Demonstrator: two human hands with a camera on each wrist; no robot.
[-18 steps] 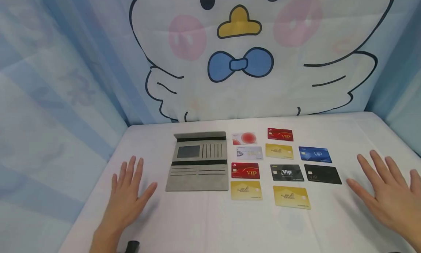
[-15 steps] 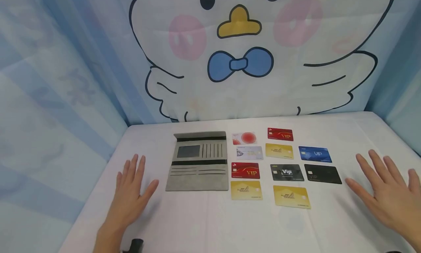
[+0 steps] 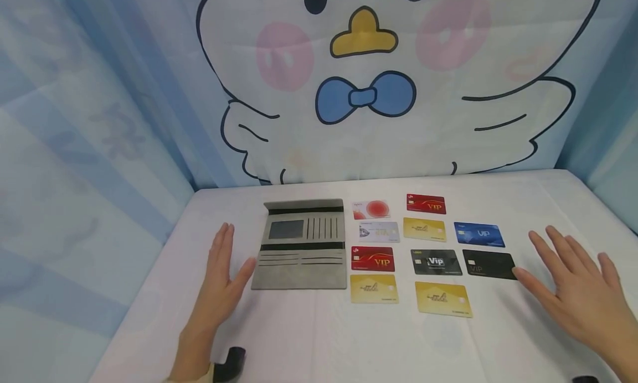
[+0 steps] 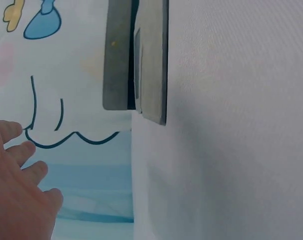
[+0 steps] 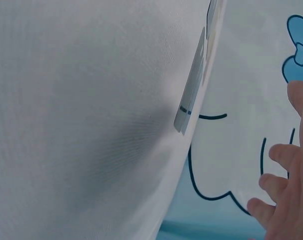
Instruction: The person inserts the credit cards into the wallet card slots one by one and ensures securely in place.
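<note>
An unfolded grey wallet (image 3: 299, 269) with dark bands and slots lies on the left half of the table. My left hand (image 3: 216, 289) hovers just left of it, fingers straight, thumb close to its edge; the left wrist view shows the same hand (image 4: 21, 185) beside the wallet (image 4: 154, 60). At the right, my right hand (image 3: 580, 294) is spread over the table, its thumb tip overlapping the corner of a black VIP card (image 3: 488, 264). Nothing is held in either hand. Nearby lie a blue VIP card (image 3: 479, 234) and a dark grey VIP card (image 3: 436, 262).
Right of the wallet lie red cards (image 3: 372, 259) (image 3: 426, 203), gold cards (image 3: 374, 289) (image 3: 442, 299) (image 3: 423, 228), a silver card (image 3: 379, 232) and a white card with red circles (image 3: 371, 209). A cartoon-printed curtain (image 3: 369, 145) hangs behind the white table (image 3: 309, 338).
My left hand has moved right toward the wallet, its fingers drawing closer together. My right hand has shifted slightly left toward the black card. The wallet and cards stay in place.
</note>
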